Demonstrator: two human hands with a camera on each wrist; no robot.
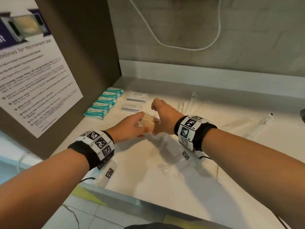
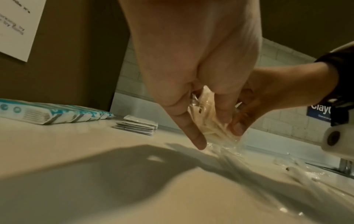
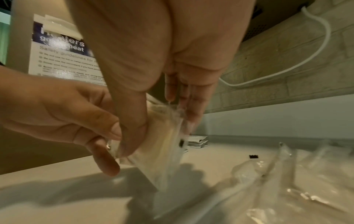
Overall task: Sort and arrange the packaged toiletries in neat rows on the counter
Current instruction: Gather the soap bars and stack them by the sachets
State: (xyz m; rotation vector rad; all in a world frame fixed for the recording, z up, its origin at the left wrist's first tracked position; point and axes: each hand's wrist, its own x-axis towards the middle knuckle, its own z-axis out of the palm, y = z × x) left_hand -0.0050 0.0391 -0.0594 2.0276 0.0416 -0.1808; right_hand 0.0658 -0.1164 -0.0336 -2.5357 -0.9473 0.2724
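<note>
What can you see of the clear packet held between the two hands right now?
The clear packet is a crinkly transparent plastic sleeve with pale yellowish, stick-like contents. It is lifted off the white counter, tilted. The left hand grips one end with thumb and fingers; the right hand pinches the other. A small black mark shows on it in the right wrist view. Similar clear packets lie loose on the counter to its right.
</note>
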